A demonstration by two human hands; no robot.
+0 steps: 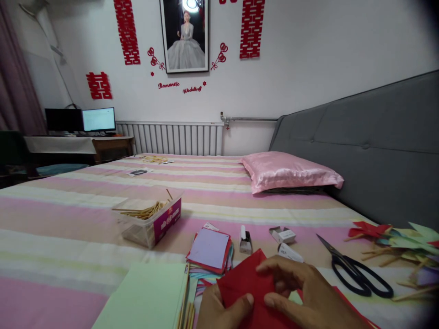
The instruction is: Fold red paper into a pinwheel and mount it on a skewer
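Observation:
A folded sheet of red paper [242, 285] lies at the bottom middle, held by both hands. My left hand [219, 313] pinches its lower edge with the thumb on top. My right hand [305, 292] lies over its right side, fingers curled and pressing the paper. Just behind sits a stack of coloured paper squares [209, 249] with a lilac sheet on top.
A clear box of wooden sticks [149, 217] stands to the left. Black scissors [356, 272] lie on the right, beside finished paper pinwheels [398, 237]. A small stapler [245, 240], staple boxes [283, 234], a green sheet [147, 297] and a pink pillow [288, 171] are on the striped bed.

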